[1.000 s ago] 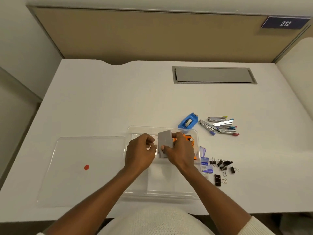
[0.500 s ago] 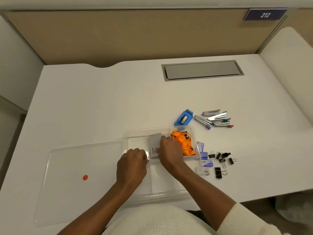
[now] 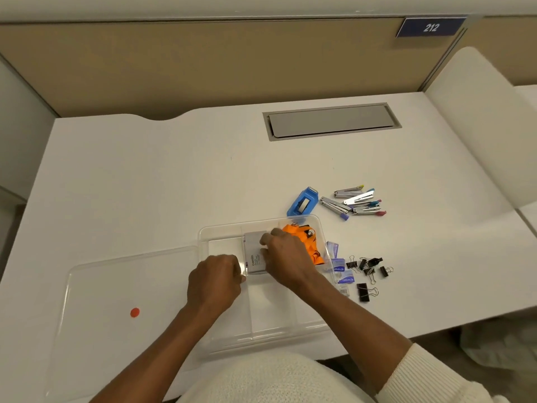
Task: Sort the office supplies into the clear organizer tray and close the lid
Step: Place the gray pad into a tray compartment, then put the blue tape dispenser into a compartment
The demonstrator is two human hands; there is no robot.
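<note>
The clear organizer tray [image 3: 220, 229] lies open on the white desk in front of me. A grey box [image 3: 253, 248] lies flat in its middle back compartment, and my right hand [image 3: 286, 257] rests on it with the fingers over its right edge. My left hand [image 3: 215, 282] is a loose fist at the box's near left corner, touching the tray's divider. Orange items [image 3: 305, 235] fill the back right compartment. The clear lid [image 3: 116, 286] with a red dot lies flat to the tray's left.
A blue tape dispenser [image 3: 302, 201] and several small staplers [image 3: 356, 202] lie beyond the tray on the right. Black binder clips [image 3: 367, 270] and small blue-and-clear packets [image 3: 338, 267] lie beside the tray's right wall. A grey cable hatch [image 3: 331, 121] is set in the desk.
The grey box went from upright between both hands down flat into the tray's middle back compartment. My left hand dropped toward the tray's near left. The orange items came into view.
</note>
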